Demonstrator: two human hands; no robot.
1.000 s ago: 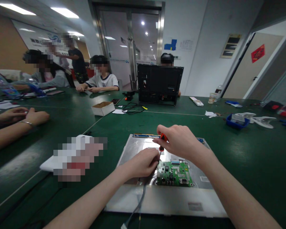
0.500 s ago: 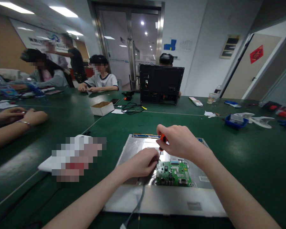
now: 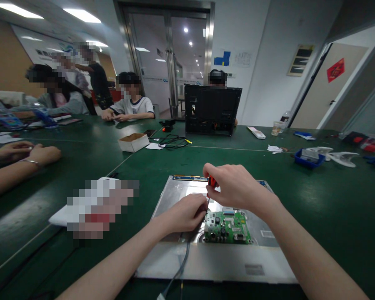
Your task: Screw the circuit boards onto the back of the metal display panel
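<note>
My right hand (image 3: 234, 183) grips the red-and-black handle of a screwdriver (image 3: 211, 182). Its thin shaft points down at the upper left corner of a green circuit board (image 3: 227, 227). Close to the shaft's lower end, my left hand (image 3: 187, 211) rests with curled fingers; whatever is between them is hidden. Under both hands lies a silver metal display panel (image 3: 162, 262), flat on the table, bearing the board. A grey cable (image 3: 185, 260) runs from beneath my left hand toward the near edge. A ribbon connector is at the board's top edge.
Left of the panel lies a partly blurred white object (image 3: 61, 218). Beyond are an open cardboard box (image 3: 133, 143), a coiled black cable (image 3: 176, 141) and an upright black monitor housing (image 3: 212, 110). A blue tray (image 3: 309, 159) is at right. A co-worker's hands (image 3: 42, 154) are at far left.
My right hand has turned slightly around the screwdriver handle and shifted a little left; the shaft stands more upright. My left hand, the board and the panel keep their places.
</note>
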